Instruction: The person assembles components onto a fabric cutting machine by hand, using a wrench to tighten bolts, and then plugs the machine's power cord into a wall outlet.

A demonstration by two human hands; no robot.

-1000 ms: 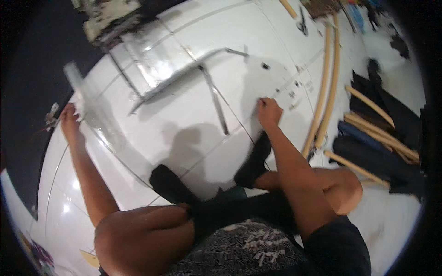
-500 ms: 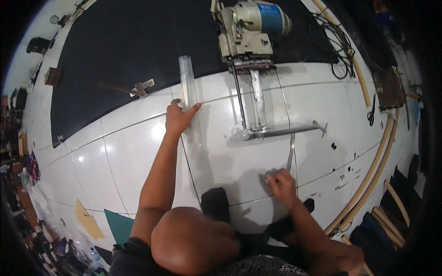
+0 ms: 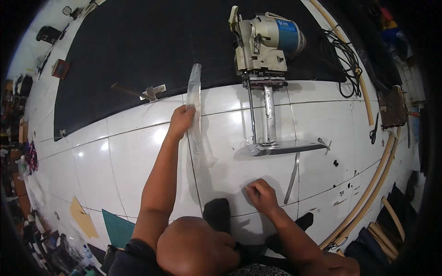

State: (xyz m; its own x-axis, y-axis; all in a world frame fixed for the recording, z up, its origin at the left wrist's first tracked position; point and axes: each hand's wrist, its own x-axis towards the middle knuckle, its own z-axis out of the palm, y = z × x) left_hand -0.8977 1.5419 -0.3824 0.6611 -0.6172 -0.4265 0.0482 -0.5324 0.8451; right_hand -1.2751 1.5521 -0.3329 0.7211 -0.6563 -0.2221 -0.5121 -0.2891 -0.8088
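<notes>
My left hand is closed around a long, clear plastic sleeve, whose upper end reaches over the black fabric's edge. Its lower part trails down over the white tiles. Low in the middle, my right hand is curled with thumb and fingers together, and whatever may be between them is too small to name. Just right of that hand lies a thin metal strip, apart from it. Beyond it stands an upright fabric cutting machine with a blue and cream motor, its flat metal base toward me.
Black fabric spreads across the far floor, with a metal T-shaped piece at its edge. Coiled black cable, scissors and long tan tubes lie on the right. Green and tan pieces lie at lower left.
My left hand has gone from spread thumb and fingers to a closed grip on the sleeve. My right hand has moved left, away from the metal strip. The view has shifted slightly.
</notes>
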